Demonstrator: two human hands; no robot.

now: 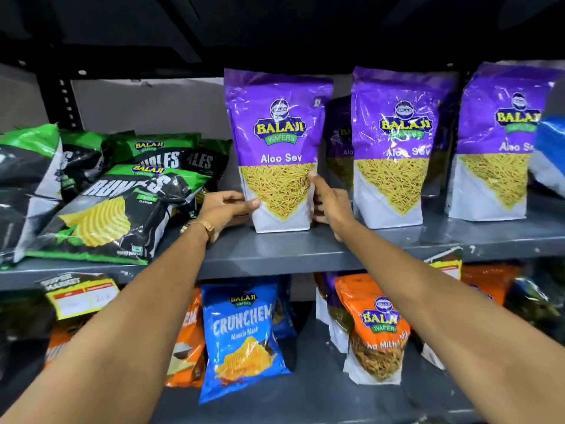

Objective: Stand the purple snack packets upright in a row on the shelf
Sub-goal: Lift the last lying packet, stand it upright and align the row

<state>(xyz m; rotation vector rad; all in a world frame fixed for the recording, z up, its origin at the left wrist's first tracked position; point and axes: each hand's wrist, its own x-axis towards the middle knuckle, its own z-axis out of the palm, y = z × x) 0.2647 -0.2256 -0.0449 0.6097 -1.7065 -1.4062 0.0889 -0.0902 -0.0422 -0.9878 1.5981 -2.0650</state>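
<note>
Head view showed green chip bags [101,206] heaped left of your hands on the grey shelf [275,255], two more purple packets [391,142] upright to the right. Your left hand [226,209] and right hand [330,206] gripped the leftmost purple packet [278,148] by its lower sides, upright between them

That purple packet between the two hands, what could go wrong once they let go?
The leftmost purple packet stands tall on a narrow base, so it may tip when the left hand and right hand release. It also stands near the shelf front edge and could fall off. The green chip bags piled beside it might slide against it.
</note>
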